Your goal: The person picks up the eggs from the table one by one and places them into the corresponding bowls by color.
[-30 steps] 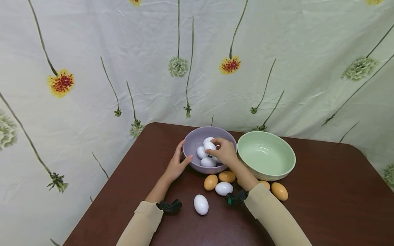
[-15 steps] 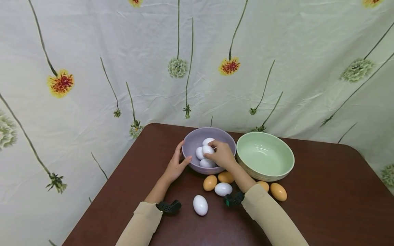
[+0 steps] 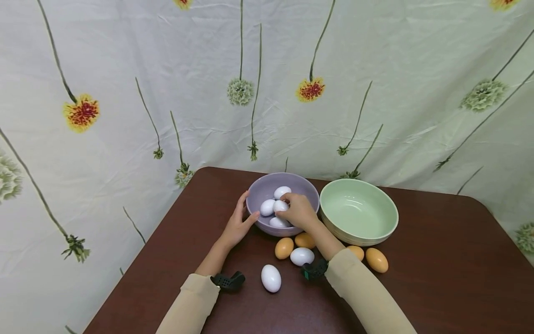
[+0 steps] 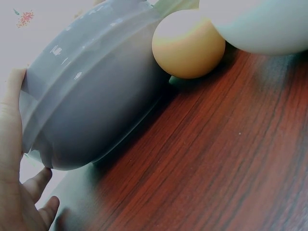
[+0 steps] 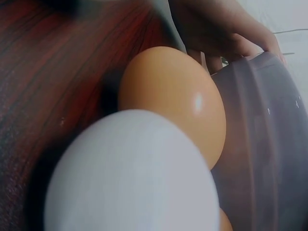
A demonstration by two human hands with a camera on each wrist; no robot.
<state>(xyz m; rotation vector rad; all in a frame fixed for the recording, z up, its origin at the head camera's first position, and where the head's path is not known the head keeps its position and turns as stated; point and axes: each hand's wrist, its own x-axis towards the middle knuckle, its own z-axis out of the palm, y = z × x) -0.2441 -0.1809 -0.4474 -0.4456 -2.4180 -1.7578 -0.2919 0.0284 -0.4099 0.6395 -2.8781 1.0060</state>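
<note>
The left arm (image 3: 212, 260) and right arm (image 3: 329, 242) stretch forward, slanting inward toward each other. The left hand (image 3: 235, 227) curves with its thumb (image 3: 252, 217) spread from the fingers (image 3: 242, 201); the right hand (image 3: 301, 213), its back showing, pinches between thumb and bent fingers.

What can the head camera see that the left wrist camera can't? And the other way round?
Only the head view shows the white eggs inside the purple bowl and both tan sleeves. Only the left wrist view shows the lower fingertips of the left hand, beside that bowl. Both show the purple bowl, the left hand, an orange egg, a white egg and the table.
</note>
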